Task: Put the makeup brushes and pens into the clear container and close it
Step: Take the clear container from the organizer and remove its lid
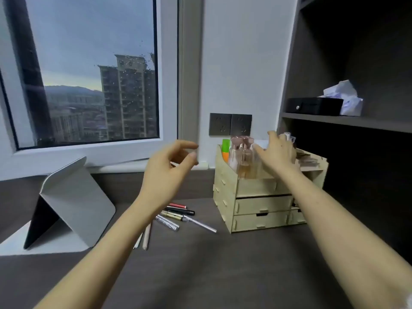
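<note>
Pens and brushes lie loose on worktop, left of wooden organizer. No legible writing. Left hand raised, fingers curled, empty. Right hand spread over organizer top, grip unclear.

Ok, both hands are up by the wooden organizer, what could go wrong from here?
The right hand reaches in among the glass bottles on top of the organizer; a careless sweep could topple them. The pens and brushes lie loose under the left hand and could roll if an arm brushes them.
</note>
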### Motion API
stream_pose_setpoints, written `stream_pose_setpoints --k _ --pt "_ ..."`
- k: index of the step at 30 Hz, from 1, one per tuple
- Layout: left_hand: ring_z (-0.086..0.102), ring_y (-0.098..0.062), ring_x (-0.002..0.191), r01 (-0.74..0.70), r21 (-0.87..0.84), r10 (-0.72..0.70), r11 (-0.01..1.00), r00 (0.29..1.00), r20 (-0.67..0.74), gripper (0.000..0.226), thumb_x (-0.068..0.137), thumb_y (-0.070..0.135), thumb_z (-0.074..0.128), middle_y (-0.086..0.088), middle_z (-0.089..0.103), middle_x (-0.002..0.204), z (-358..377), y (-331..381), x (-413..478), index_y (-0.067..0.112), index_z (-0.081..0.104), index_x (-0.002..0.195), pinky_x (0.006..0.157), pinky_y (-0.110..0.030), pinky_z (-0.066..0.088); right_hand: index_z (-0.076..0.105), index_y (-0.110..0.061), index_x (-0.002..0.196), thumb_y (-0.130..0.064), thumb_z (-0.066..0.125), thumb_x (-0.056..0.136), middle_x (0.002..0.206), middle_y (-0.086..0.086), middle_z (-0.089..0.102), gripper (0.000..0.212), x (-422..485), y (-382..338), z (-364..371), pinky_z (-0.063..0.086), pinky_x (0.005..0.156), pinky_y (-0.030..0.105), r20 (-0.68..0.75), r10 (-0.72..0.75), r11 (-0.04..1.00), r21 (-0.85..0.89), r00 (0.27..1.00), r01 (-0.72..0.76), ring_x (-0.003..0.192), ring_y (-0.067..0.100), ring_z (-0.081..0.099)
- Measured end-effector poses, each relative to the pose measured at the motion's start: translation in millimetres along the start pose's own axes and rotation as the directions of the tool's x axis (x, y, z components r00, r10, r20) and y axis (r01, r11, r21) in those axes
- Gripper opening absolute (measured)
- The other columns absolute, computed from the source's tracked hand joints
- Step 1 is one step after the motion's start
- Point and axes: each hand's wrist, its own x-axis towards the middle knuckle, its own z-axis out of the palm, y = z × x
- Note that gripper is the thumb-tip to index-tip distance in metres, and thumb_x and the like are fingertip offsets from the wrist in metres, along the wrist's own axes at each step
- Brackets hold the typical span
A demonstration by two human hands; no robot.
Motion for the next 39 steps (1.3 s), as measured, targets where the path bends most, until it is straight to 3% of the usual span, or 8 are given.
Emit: stream_pose_setpoints --k 7,14,18,21,27,34,37,39 --pt "0.060 -0.013 0.077 0.037 0.065 -0.038 0.997 0.999 0.012 0.015 0.082 0.028 0.058 0.003 0.068 0.080 15.1 -40.2 13.2 0.027 0.064 0.096 0.068 -0.027 0.047 0.040 -0.012 0.135 -0.050 0.053 0.083 0.128 0.023 0.051 0.065 30.0 4.7 19.1 0.046 0.086 0.040 0.074 0.019 0.992 -0.122 0.997 -0.009 0.116 0.041 0.051" --pt "0.056 -0.005 0.088 -0.066 0.212 0.070 0.975 0.997 -0.014 0.023 0.079 0.030 0.060 0.008 0.065 0.093 30.9 -38.2 11.4 0.027 0.062 0.102 0.075 -0.023 0.043 0.045 -0.015 0.131 -0.040 0.062 0.075 0.124 0.017 0.048 0.064 -11.3 -25.4 -52.4 0.044 0.088 0.038 -0.372 -0.025 0.966 0.229 0.928 0.118 0.108 0.036 0.051" --pt "0.046 -0.020 0.107 -0.241 0.442 0.232 0.864 0.970 0.076 0.073 0.067 0.056 0.062 -0.004 0.056 0.118 44.3 -34.0 0.1 0.022 0.044 0.129 0.090 -0.030 0.035 0.049 -0.027 0.125 -0.039 0.064 0.076 0.119 0.003 0.048 0.052 -75.0 -42.4 -59.6 0.049 0.089 0.039 -0.125 -0.071 0.806 0.577 0.990 0.131 0.106 0.021 0.053" --pt "0.052 -0.026 0.100 -0.271 0.567 0.227 0.778 0.963 0.148 0.090 0.061 0.062 0.065 -0.008 0.058 0.112 52.8 -38.4 -21.4 0.019 0.035 0.135 0.082 -0.039 0.045 0.056 -0.027 0.114 -0.043 0.061 0.077 0.113 0.002 0.054 0.041 -111.4 -50.8 -38.1 0.053 0.058 0.030 0.173 -0.163 0.587 0.808 0.971 -0.046 0.085 0.020 0.061" --pt "0.060 -0.016 0.082 -0.220 0.459 0.075 0.861 0.947 0.313 0.073 0.059 0.050 0.068 0.004 0.067 0.097 28.2 -62.7 -73.0 0.019 0.048 0.122 0.071 -0.027 0.043 0.051 -0.014 0.085 -0.061 0.049 0.080 0.073 0.000 0.057 0.048 -166.4 -41.4 2.0 0.043 0.068 0.034 0.248 -0.273 0.794 0.604 0.930 0.073 0.076 0.023 0.055" --pt "0.062 -0.015 0.085 0.332 0.011 -0.275 0.943 0.764 0.584 0.061 0.065 0.030 0.077 0.000 0.067 0.096 -5.0 -70.5 -103.2 0.027 0.050 0.120 0.079 -0.035 0.050 0.054 -0.024 0.104 -0.055 0.041 0.078 0.099 -0.018 0.054 0.042 -192.0 -44.2 11.6 0.041 0.083 0.019 0.211 -0.634 0.607 0.732 0.744 0.309 0.093 0.000 0.052" --pt "0.058 -0.027 0.074 0.618 -0.227 -0.279 0.752 0.612 0.740 0.063 0.071 0.020 0.072 -0.020 0.062 0.091 -19.0 -77.5 -108.7 0.008 0.044 0.126 0.067 -0.034 0.050 0.053 -0.034 0.113 -0.044 0.053 0.076 0.109 -0.014 0.054 0.038 -186.9 -43.0 6.1 0.041 0.083 0.013 0.261 -0.715 0.463 0.872 0.649 0.160 0.097 -0.004 0.051" --pt "0.059 -0.030 0.072 0.652 -0.316 -0.290 0.689 0.648 0.704 0.069 0.069 0.030 0.076 -0.021 0.063 0.091 -27.2 -84.7 -111.1 0.004 0.044 0.124 0.066 -0.035 0.050 0.053 -0.037 0.110 -0.034 0.063 0.069 0.111 -0.001 0.056 0.042 -180.0 -35.7 -1.8 0.047 0.078 0.018 0.248 -0.685 0.305 0.951 0.685 -0.039 0.095 0.007 0.055"
